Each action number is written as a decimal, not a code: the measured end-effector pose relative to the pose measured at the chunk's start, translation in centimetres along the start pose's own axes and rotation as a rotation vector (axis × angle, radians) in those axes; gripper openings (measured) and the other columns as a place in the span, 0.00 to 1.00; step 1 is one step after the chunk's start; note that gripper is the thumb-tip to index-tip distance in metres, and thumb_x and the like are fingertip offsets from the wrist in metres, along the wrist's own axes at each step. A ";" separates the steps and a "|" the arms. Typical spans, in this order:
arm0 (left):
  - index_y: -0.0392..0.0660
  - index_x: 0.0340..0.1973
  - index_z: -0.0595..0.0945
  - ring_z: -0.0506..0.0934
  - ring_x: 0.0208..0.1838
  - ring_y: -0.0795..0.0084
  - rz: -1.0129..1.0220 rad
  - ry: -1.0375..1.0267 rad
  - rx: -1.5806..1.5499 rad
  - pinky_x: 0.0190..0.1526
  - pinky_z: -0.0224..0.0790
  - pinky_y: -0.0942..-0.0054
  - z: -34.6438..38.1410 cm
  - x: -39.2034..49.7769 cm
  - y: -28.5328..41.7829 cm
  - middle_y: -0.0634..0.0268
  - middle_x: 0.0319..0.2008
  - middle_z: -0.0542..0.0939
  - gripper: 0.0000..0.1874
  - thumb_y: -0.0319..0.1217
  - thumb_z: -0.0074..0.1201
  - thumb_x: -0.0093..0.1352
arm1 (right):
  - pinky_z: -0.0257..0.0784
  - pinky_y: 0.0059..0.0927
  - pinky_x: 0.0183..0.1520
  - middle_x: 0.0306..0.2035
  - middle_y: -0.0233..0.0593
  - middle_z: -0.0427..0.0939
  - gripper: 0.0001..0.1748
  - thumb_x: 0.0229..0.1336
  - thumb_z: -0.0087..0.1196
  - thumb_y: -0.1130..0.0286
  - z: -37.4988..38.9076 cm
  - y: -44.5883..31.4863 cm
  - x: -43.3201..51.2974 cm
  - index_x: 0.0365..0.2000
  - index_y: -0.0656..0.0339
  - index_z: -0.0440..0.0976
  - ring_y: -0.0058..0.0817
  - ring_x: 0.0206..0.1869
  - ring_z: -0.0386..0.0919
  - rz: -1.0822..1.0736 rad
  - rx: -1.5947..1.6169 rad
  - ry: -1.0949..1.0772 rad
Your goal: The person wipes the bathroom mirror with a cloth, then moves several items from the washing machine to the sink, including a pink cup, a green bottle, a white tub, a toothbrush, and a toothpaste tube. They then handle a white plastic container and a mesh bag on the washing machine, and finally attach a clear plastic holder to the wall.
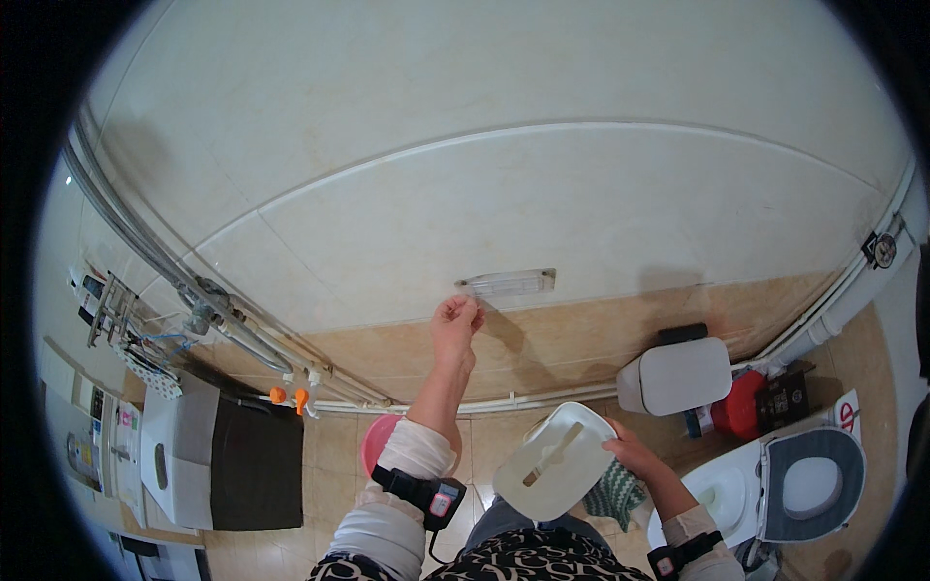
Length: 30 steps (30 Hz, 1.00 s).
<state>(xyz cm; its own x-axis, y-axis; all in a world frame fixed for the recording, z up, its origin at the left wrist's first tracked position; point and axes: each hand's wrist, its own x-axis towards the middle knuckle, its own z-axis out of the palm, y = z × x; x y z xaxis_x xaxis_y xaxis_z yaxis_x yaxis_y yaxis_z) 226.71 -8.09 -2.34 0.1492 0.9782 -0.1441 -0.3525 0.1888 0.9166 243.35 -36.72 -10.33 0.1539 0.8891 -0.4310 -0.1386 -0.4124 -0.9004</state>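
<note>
My left hand (458, 319) reaches up to the tiled wall, its thumb and fingertips pinched at the lower left corner of a clear plastic adhesive strip (508, 284). The strip is stuck flat on the white tile, with dark marks at its ends. Lower down, my right hand (631, 449) grips the right rim of a white plastic container (519, 497) in front of my body. A long pale strip with a brown end (554, 456) shows on the container; what it is cannot be made out. Below my right hand hangs a green and white patterned cloth (614, 494).
At right stand a white lidded bin (686, 378), a red container (740, 407) and a toilet (726, 501) with its lid raised. A pink basin (378, 439) is partly behind my left forearm. Pipes with orange valve handles (301, 401) and a dark-topped washing machine (254, 465) are at left.
</note>
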 end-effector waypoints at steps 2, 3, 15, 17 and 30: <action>0.42 0.35 0.75 0.75 0.27 0.78 0.000 0.001 -0.012 0.31 0.69 0.80 -0.2 0.2 -0.1 0.66 0.28 0.78 0.06 0.26 0.54 0.65 | 0.59 0.30 0.57 0.51 0.41 0.69 0.33 0.44 0.42 0.75 -0.1 0.4 0.1 0.56 0.62 0.61 0.31 0.54 0.66 -0.008 -0.026 0.012; 0.42 0.35 0.75 0.75 0.27 0.78 -0.001 -0.015 -0.023 0.31 0.69 0.80 -0.3 0.3 -0.1 0.66 0.28 0.78 0.05 0.26 0.54 0.64 | 0.59 0.29 0.57 0.51 0.41 0.69 0.33 0.44 0.42 0.75 -0.1 0.6 0.1 0.56 0.62 0.61 0.31 0.54 0.66 -0.003 -0.041 0.025; 0.41 0.35 0.77 0.74 0.26 0.79 -0.050 -0.073 -0.002 0.29 0.68 0.81 -0.5 -0.1 0.7 0.65 0.29 0.80 0.05 0.27 0.53 0.65 | 0.60 0.30 0.56 0.51 0.44 0.69 0.33 0.45 0.42 0.74 -0.1 0.9 0.3 0.57 0.63 0.59 0.32 0.53 0.67 0.020 -0.009 -0.026; 0.40 0.36 0.77 0.74 0.26 0.79 0.080 -0.043 0.105 0.29 0.67 0.81 -0.1 -0.8 0.5 0.66 0.29 0.79 0.06 0.28 0.53 0.66 | 0.61 0.30 0.56 0.51 0.44 0.68 0.33 0.46 0.42 0.74 -0.1 1.0 0.4 0.58 0.63 0.59 0.32 0.53 0.67 0.005 -0.023 -0.025; 0.42 0.41 0.77 0.75 0.30 0.80 0.287 -0.034 0.308 0.30 0.65 0.80 -0.4 -1.4 -1.1 0.68 0.31 0.78 0.10 0.30 0.54 0.65 | 0.62 0.29 0.55 0.52 0.43 0.68 0.32 0.48 0.43 0.74 0.2 1.3 0.9 0.58 0.62 0.57 0.31 0.53 0.67 -0.016 -0.066 -0.051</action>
<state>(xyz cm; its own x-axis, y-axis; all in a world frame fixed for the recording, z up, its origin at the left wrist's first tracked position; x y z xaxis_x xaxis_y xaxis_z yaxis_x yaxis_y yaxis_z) 226.51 -9.62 -3.30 0.1171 0.9831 0.1409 -0.0919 -0.1305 0.9872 243.11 -36.40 -11.89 0.1053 0.9039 -0.4146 -0.0715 -0.4089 -0.9098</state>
